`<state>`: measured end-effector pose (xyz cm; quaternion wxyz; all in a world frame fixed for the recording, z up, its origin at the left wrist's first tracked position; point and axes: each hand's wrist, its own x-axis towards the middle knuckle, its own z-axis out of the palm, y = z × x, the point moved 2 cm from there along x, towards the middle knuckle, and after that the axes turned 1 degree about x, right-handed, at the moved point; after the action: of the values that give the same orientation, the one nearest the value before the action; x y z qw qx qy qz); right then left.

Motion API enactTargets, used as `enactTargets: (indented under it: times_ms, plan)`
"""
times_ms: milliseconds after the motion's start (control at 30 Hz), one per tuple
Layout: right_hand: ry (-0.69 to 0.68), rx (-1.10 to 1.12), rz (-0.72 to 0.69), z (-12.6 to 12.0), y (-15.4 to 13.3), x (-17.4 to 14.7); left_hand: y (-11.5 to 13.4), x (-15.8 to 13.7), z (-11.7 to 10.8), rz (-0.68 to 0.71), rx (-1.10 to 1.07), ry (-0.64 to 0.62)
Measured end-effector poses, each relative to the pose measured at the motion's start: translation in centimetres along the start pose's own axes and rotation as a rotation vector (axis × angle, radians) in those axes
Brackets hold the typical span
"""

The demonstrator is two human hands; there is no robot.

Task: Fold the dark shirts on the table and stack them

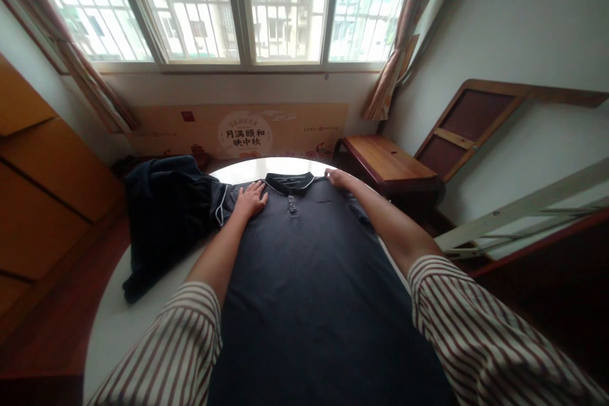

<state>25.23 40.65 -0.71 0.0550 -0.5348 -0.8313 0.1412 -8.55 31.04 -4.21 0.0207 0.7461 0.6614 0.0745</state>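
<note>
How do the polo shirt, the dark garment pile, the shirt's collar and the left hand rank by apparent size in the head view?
1. Polo shirt, by far
2. Dark garment pile
3. Collar and left hand: too alike to rank

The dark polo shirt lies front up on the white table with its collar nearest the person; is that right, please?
Not quite: the head view shows the collar at the far end, toward the windows. The dark polo shirt does lie front up on the white table.

One head-level view, close over a white table [118, 323], forward and down across it toward windows [285, 6].
</note>
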Motion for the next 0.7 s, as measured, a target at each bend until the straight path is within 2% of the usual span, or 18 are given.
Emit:
enactTargets:
  times_ms: [233,533,633,700]
  plan:
    - [0.026,-0.105,0.070,-0.8,1.1,-1.7,-0.2,0.3,0.3,0.004,-0.020,0.001]
    - [0.203,-0.154,0.119,-3.9,1.1,-2.8,-0.5,0.5,0.7,-0.005,-0.018,0.005]
    - [0.260,-0.174,0.154,-3.3,0.6,-4.4,-0.6,0.6,0.8,-0.001,-0.016,0.005]
    - [0.262,-0.176,0.154,-1.9,0.0,-6.2,-0.6,0.6,0.8,0.002,-0.011,0.000]
